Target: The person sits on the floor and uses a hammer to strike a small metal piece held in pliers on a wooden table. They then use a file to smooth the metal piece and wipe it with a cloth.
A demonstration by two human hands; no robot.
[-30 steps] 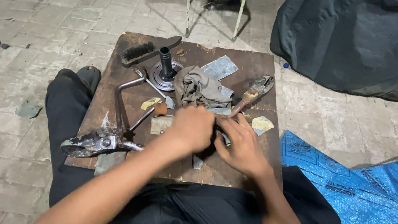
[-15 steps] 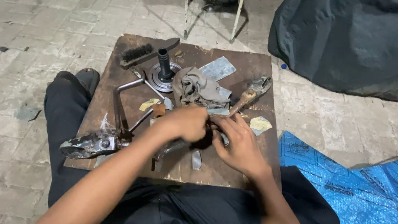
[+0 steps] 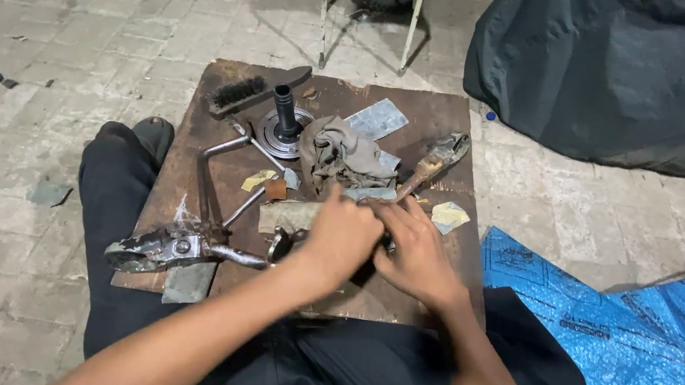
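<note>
Both hands sit together near the front edge of the wooden board (image 3: 203, 122). The left hand (image 3: 343, 236) is curled over something small (can't tell what, it's hidden under the fingers), and the right hand (image 3: 410, 249) presses against it from the side, its grip unclear too. A dirty rag (image 3: 342, 153) and 1 wire brush (image 3: 247, 93) lie further back.

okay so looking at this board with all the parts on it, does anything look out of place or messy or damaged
It is cluttered rather than broken. A crumpled rag lies among metal parts, and scraps of sandpaper are scattered over the wooden board. One grey scrap lies off it on the paving. Both hands are pressed together over something small that I cannot make out.
</note>
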